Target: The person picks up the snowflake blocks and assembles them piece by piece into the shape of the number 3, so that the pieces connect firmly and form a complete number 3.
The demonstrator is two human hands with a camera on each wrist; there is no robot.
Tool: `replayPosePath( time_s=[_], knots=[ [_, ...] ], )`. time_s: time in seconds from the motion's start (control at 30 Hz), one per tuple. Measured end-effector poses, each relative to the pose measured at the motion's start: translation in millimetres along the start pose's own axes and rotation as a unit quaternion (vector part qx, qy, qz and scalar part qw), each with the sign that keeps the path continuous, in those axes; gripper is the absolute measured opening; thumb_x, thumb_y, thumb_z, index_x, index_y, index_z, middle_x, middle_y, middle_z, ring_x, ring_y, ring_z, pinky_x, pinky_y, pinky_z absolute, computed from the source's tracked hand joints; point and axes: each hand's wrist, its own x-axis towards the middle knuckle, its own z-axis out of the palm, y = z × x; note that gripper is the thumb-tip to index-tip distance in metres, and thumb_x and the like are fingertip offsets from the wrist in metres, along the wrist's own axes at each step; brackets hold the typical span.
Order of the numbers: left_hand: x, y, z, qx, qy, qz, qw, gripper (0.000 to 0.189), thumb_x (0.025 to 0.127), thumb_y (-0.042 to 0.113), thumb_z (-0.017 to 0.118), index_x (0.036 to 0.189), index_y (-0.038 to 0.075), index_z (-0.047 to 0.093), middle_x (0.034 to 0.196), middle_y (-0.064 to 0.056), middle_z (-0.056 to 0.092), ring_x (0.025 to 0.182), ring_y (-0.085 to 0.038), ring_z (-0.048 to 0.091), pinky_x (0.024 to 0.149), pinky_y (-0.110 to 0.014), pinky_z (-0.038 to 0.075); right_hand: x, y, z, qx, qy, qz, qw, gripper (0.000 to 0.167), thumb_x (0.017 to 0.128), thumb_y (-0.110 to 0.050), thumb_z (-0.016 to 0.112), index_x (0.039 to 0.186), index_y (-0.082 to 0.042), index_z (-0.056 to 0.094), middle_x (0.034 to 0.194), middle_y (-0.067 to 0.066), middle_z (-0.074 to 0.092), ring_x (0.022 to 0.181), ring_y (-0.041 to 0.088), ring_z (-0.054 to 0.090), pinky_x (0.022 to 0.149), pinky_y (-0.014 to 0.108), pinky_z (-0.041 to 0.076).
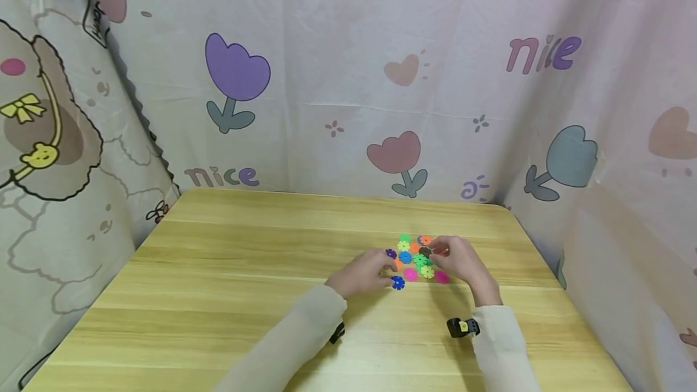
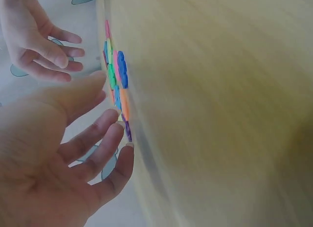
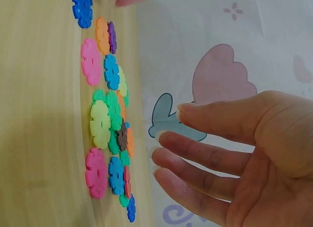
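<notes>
Flower-shaped plastic snowflake discs (image 1: 405, 257) in many colours lie in a loose cluster on the wooden table, some overlapping. My left hand (image 1: 359, 274) is at the cluster's left side, fingers loosely bent and holding nothing, close by a dark blue disc (image 1: 398, 283) and a purple one (image 2: 128, 131). Over the right side of the cluster hovers my right hand (image 1: 460, 259). In the right wrist view its fingers (image 3: 205, 151) are spread and relaxed, with nothing between them. Nearest these fingertips are a brown disc (image 3: 122, 136) and several green ones; a pink disc (image 3: 96, 173) lies at the near edge.
The light wooden table (image 1: 229, 259) extends widely left of the cluster and toward the front. A printed curtain (image 1: 337, 77) hangs behind the table and along both sides. A black wrist camera (image 1: 463, 327) is strapped at the right sleeve.
</notes>
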Motion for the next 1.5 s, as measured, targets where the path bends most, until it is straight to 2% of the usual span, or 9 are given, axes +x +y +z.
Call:
replayPosePath(
  time_s=[0.17, 0.37, 0.63, 0.83, 0.93, 1.0, 1.07, 1.23, 1.5],
  knots=[
    [6.6, 4.3, 6.2, -0.013, -0.005, -0.027, 0.9996, 0.022, 0.090, 0.021, 0.081, 0.111, 0.011, 0.079, 0.111, 0.001, 0.073, 0.102, -0.013, 0.069, 0.085, -0.021, 0.057, 3.1, 3, 7, -0.002, -0.007, -0.007, 1.0000, 0.019, 0.092, -0.003, 0.072, 0.110, 0.003, 0.073, 0.105, 0.017, 0.075, 0.094, 0.028, 0.070, 0.081, 0.041, 0.061],
    [14.1, 10.4, 12.6, 0.003, -0.011, -0.038, 0.9992, 0.013, 0.089, 0.021, 0.082, 0.098, 0.013, 0.078, 0.094, 0.004, 0.067, 0.084, -0.008, 0.056, 0.074, -0.019, 0.051, 7.9, 7, 17, -0.034, -0.025, -0.007, 0.9991, 0.020, 0.084, 0.000, 0.078, 0.104, 0.002, 0.076, 0.101, 0.015, 0.075, 0.093, 0.027, 0.069, 0.084, 0.045, 0.060],
    [14.9, 15.2, 11.7, -0.010, -0.011, -0.048, 0.9987, 0.010, 0.091, 0.013, 0.079, 0.100, 0.014, 0.074, 0.099, 0.004, 0.067, 0.089, -0.007, 0.058, 0.080, -0.019, 0.054, 10.0, 13, 25, -0.057, -0.024, 0.003, 0.9981, 0.025, 0.077, 0.002, 0.084, 0.101, 0.002, 0.076, 0.095, 0.012, 0.074, 0.090, 0.025, 0.068, 0.085, 0.046, 0.058],
    [9.9, 9.8, 4.6, -0.064, 0.015, -0.026, 0.9975, 0.018, 0.093, -0.006, 0.069, 0.095, 0.012, 0.069, 0.103, 0.001, 0.070, 0.092, -0.012, 0.064, 0.080, -0.021, 0.055, 8.9, 15, 25, -0.058, -0.023, -0.012, 0.9980, 0.022, 0.076, 0.002, 0.085, 0.096, 0.001, 0.076, 0.088, 0.010, 0.073, 0.084, 0.022, 0.066, 0.081, 0.044, 0.058],
    [6.4, 5.0, 0.0, -0.069, 0.018, -0.022, 0.9972, 0.018, 0.095, -0.004, 0.068, 0.094, 0.014, 0.066, 0.111, -0.002, 0.072, 0.094, -0.013, 0.066, 0.080, -0.020, 0.054, 8.4, 15, 25, -0.054, -0.027, -0.016, 0.9980, 0.020, 0.076, 0.002, 0.086, 0.092, 0.001, 0.074, 0.086, 0.010, 0.072, 0.080, 0.019, 0.065, 0.078, 0.041, 0.058],
    [3.4, 2.0, -3.5, -0.081, 0.017, -0.033, 0.9960, 0.016, 0.096, -0.002, 0.067, 0.094, 0.014, 0.066, 0.120, -0.004, 0.072, 0.095, -0.013, 0.065, 0.078, -0.021, 0.054, 8.0, 15, 25, -0.049, -0.027, -0.018, 0.9983, 0.018, 0.077, 0.002, 0.086, 0.089, 0.000, 0.072, 0.084, 0.009, 0.071, 0.078, 0.017, 0.064, 0.076, 0.038, 0.057],
    [0.4, -0.7, -7.3, -0.093, 0.017, -0.044, 0.9946, 0.014, 0.097, 0.000, 0.067, 0.095, 0.014, 0.067, 0.121, -0.007, 0.073, 0.093, -0.012, 0.065, 0.076, -0.021, 0.054, 7.9, 15, 25, -0.048, -0.025, -0.021, 0.9983, 0.017, 0.077, 0.003, 0.085, 0.086, -0.001, 0.071, 0.082, 0.008, 0.071, 0.076, 0.016, 0.062, 0.074, 0.036, 0.056],
    [-8.9, -7.8, -17.0, -0.112, 0.026, -0.046, 0.9922, 0.013, 0.097, 0.000, 0.066, 0.099, 0.011, 0.072, 0.101, -0.009, 0.073, 0.086, -0.012, 0.065, 0.073, -0.022, 0.055, 6.7, 14, 24, -0.035, -0.021, -0.022, 0.9989, 0.015, 0.079, 0.003, 0.083, 0.084, -0.004, 0.071, 0.079, 0.005, 0.070, 0.074, 0.015, 0.062, 0.071, 0.034, 0.054],
    [-25.3, -21.7, -28.2, -0.149, 0.047, -0.043, 0.9868, 0.016, 0.099, -0.002, 0.063, 0.104, 0.011, 0.072, 0.097, -0.008, 0.066, 0.075, -0.011, 0.065, 0.065, -0.021, 0.057, 5.0, 3, 21, 0.002, -0.028, -0.030, 0.9992, 0.010, 0.085, 0.003, 0.079, 0.090, -0.003, 0.073, 0.077, 0.006, 0.067, 0.065, 0.013, 0.061, 0.062, 0.027, 0.053]
  ],
)
